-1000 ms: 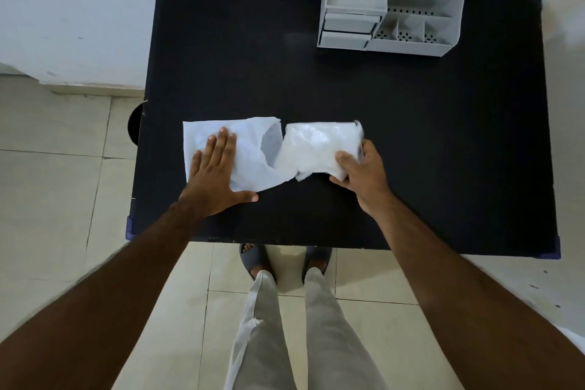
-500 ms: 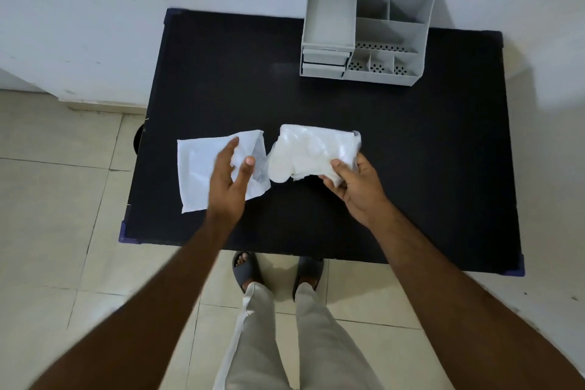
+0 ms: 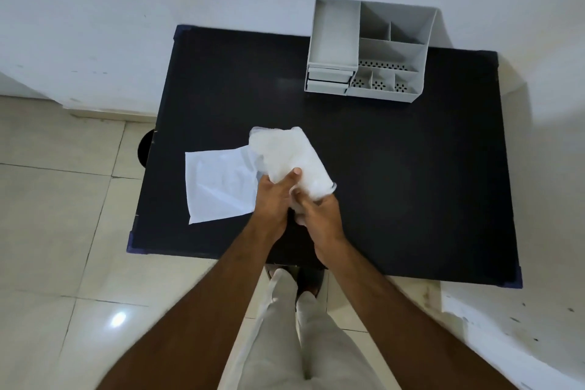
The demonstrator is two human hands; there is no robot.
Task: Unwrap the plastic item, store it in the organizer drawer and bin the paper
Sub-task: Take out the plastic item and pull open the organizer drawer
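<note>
Fingers [image 3: 296,171] of both hands pinch the plastic item [image 3: 289,158] at frame centre, beside the flat paper [image 3: 218,187]; unwrapping seems finished, so next the organizer drawer [image 3: 329,84] at upper right must be opened.

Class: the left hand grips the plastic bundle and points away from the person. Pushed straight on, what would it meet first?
The left hand already touches the plastic bundle. Beyond it lies bare black table; the grey organizer probably sits right of that line, though depth is unclear.

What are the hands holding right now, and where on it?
Both hands, left hand and right hand, grip the plastic item at its near end; the paper lies on the table, seemingly unheld.
</note>
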